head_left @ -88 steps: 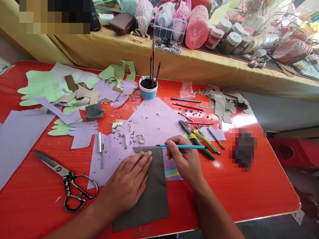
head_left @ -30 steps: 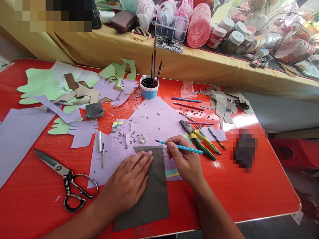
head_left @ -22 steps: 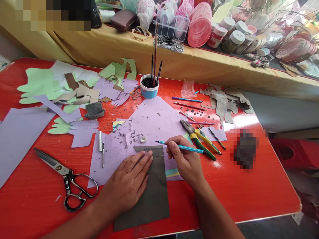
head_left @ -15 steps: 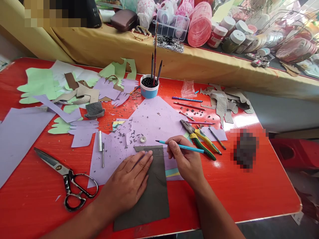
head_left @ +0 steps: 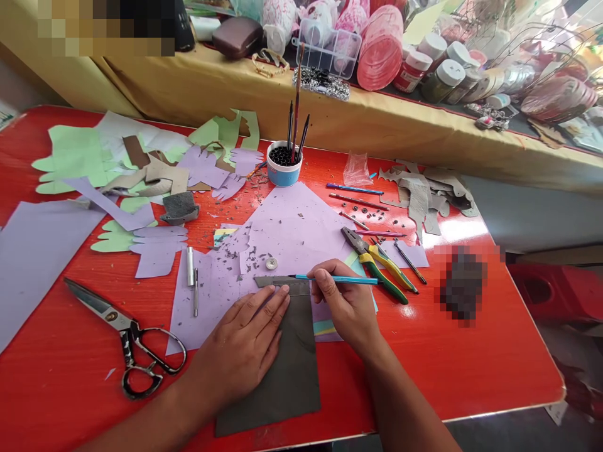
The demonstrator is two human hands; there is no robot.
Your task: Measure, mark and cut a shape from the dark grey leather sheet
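My left hand (head_left: 249, 336) lies flat, fingers stretched out, pressing on a dark grey sheet (head_left: 292, 376) at the table's front. Under its fingertips, a narrow dark grey strip (head_left: 273, 282) lies across the sheet's top edge. Pinched in my right hand (head_left: 346, 307) is a light blue pen (head_left: 348, 280), held almost level. The pen's dark tip is at the strip's upper edge; whether it touches I cannot tell. Beneath the sheet's upper part is purple paper (head_left: 301, 213) strewn with dark scraps. A small round white disc (head_left: 271, 263) sits just above the strip.
Large scissors (head_left: 127, 339) lie at left, beside a metal tube (head_left: 190, 267). Right of my right hand are pliers (head_left: 374, 267) and several pens. A tub (head_left: 283, 172) of black tubes stands behind, between paper cutouts (head_left: 75, 157) and grey offcuts (head_left: 419, 194). Jars (head_left: 447, 78) line the back ledge.
My right hand has brought the pen's tip down and slightly left, onto or just over the strip's top edge. My left hand has stayed in place.
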